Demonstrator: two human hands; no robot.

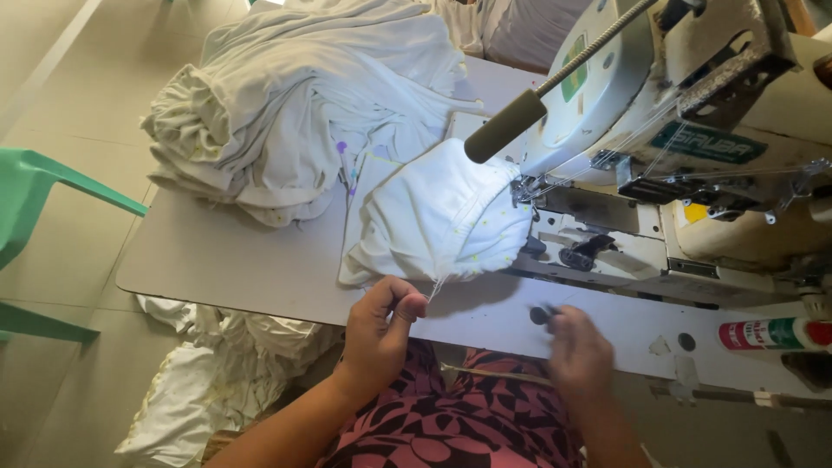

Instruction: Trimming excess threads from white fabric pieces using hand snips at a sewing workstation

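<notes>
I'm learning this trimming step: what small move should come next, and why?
Probably bring the right hand and its small dark tool across to the thread. The left hand pinches it taut below the white garment; the tool is apart from it.

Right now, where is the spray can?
In the head view, the spray can lies on its side at the table's far right edge, below the sewing machine.

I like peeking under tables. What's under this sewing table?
Under the table, white cloth lies heaped on the floor beside the person's patterned lap. The tabletop hides whatever lies farther underneath.
</notes>
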